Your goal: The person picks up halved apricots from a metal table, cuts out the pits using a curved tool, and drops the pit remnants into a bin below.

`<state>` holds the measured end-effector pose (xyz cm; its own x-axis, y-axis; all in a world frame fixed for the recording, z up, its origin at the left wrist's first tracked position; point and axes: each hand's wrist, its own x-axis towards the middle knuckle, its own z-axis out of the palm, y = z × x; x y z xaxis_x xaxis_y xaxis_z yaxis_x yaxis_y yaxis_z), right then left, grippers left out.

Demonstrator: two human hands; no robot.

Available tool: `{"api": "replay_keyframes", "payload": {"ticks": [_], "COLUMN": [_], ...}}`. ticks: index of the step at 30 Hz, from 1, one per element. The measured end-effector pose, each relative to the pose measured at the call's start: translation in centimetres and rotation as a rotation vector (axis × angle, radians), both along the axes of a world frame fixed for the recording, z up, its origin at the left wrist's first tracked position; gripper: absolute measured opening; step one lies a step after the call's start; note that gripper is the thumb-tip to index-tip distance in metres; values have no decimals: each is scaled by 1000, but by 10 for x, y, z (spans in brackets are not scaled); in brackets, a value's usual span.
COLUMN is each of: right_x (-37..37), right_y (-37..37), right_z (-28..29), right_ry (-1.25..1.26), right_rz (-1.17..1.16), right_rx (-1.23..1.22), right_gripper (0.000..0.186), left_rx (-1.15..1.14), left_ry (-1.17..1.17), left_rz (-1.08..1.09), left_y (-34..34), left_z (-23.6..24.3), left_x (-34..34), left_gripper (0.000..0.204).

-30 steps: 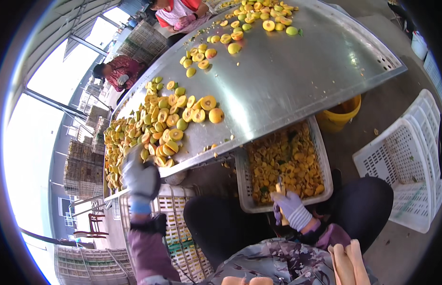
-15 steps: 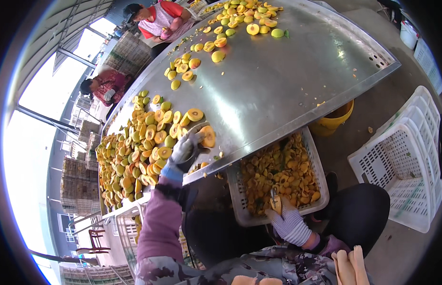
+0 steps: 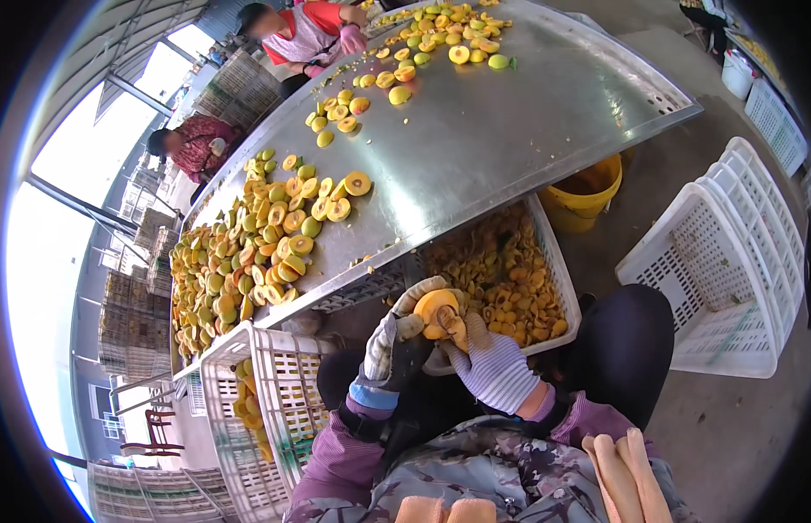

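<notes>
Cupping a fruit half (image 3: 437,308), the left hand (image 3: 391,349) has its fingers curled around the far side, and it hides part of the fruit's rim. The fruit is above the person's lap, just off the near edge of the counter (image 3: 484,148). The right hand (image 3: 500,373), in a striped glove, is closed with its fingertips at the fruit; something tan sticks out between them, perhaps the end of a tool, but the fingers cover too much to be sure.

Behind the hands, a crate (image 3: 562,277) of cut pieces (image 3: 528,301) goes partly under the counter, which hides its far end; the pieces in shadow blur together. On the counter's left lies a heap (image 3: 240,261) of halves, with looser ones farther up, cut off by the top edge. A yellow bucket (image 3: 582,199) is partly covered by the counter's edge. Left of the knees, a white basket (image 3: 288,375) shows fruit only through a gap. Two co-workers sit across the counter, their laps mostly out of sight.
</notes>
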<state>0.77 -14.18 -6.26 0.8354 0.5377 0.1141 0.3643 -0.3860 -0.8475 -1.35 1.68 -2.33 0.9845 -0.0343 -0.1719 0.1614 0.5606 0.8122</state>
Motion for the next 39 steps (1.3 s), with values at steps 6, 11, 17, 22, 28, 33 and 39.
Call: {"api": "replay_keyframes", "payload": {"ticks": [6, 11, 17, 22, 28, 33, 39], "right_x": [-9, -21, -27, -29, -46, -55, -47], "right_y": [5, 4, 4, 6, -10, -12, -25], "right_z": [-2, -14, -3, 12, 42, 81, 97], "right_ry": [-55, -179, -154, -345, 818, 1264, 1293], "right_rz": [40, 66, 214, 463, 579, 619, 676], "right_rx": [11, 76, -61, 251, 261, 453, 541], "right_gripper": [32, 42, 40, 35, 17, 16, 23], "left_rx": [50, 180, 244, 400, 638, 16, -5], "left_ry": [-152, -275, -291, -212, -228, -563, -221], "left_rz": [120, 388, 484, 358, -81, -58, 129], "left_y": [-22, -34, -42, -26, -5, -11, -20], "left_z": [13, -11, -5, 25, 52, 31, 49], "left_x": [-11, -17, -29, -40, -51, -47, -48], "left_gripper": [54, 55, 43, 28, 30, 48, 46]}}
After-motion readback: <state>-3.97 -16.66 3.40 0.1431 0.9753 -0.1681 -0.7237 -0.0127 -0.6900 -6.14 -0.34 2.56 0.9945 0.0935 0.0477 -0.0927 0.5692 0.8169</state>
